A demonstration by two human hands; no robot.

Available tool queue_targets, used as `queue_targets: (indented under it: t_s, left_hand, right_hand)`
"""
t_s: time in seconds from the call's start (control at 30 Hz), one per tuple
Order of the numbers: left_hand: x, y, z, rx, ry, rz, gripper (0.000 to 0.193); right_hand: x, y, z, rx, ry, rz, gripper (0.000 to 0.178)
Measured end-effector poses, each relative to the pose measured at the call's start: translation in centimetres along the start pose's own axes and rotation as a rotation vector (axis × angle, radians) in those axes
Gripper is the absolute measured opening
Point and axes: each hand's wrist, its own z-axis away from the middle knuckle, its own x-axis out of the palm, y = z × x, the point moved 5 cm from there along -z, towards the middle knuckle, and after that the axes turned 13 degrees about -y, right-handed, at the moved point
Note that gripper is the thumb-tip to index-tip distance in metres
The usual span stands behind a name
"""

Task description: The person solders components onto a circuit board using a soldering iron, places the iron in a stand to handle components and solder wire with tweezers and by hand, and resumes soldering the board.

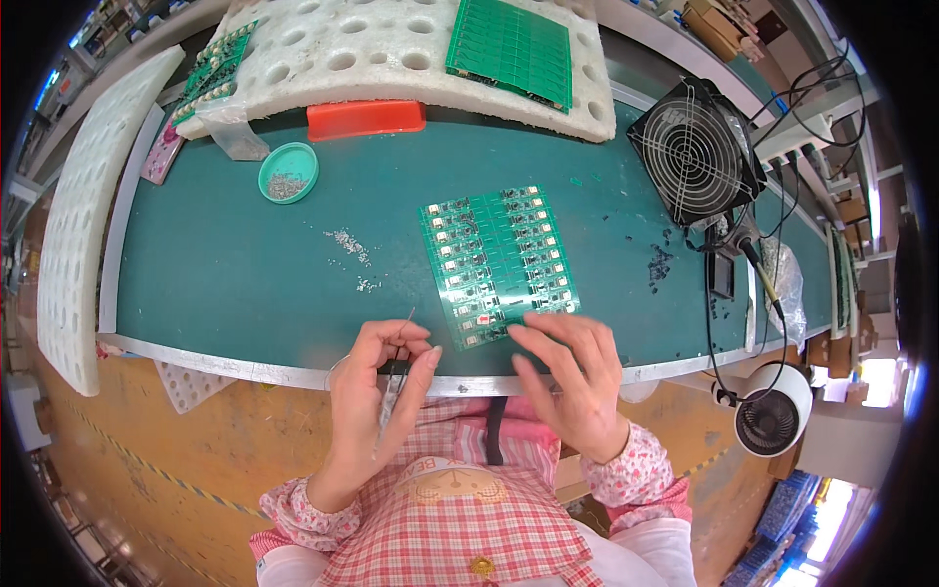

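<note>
A green circuit board panel (499,259) lies on the bench mat, with rows of small components along its left and right sides. My right hand (577,377) is at its near edge, fingertips on or just over the board and thumb apart. I see nothing held between those fingers. Tweezers (388,401) rest in my closed left hand (377,391), just left of the board's near corner. Their thin tip points up and away from me. Small pale parts (349,247) lie scattered on the mat left of the board.
A round green dish (305,161) of tiny parts and a red tray (367,119) stand farther back. White foam (342,61) carries more green boards (514,49). At right are a black fan (690,147), dark loose bits (660,266), cables and a white fan (773,411).
</note>
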Motion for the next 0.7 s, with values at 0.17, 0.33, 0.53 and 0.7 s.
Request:
queue_targets:
  t_s: [0.17, 0.33, 0.53, 0.7]
  left_hand:
    - [1.2, 1.2, 0.8, 0.042, 0.057, -0.449, 0.017]
    - [1.3, 2.3, 0.7, 0.114, -0.094, -0.596, 0.023]
    - [0.1, 1.8, 1.5, 0.07, -0.245, -0.438, 0.034]
    - [-0.1, 1.7, 1.5, 0.087, -0.21, -0.436, 0.031]
  right_hand:
    - [1.3, -4.2, 1.3, -0.156, -0.032, -0.286, 0.046]
    - [2.0, -5.3, 0.7, -0.257, 0.1, -0.31, 0.043]
    - [2.5, -5.7, -0.7, -0.254, 0.095, -0.366, 0.037]
    - [2.7, -5.9, -1.1, -0.186, 0.143, -0.361, 0.034]
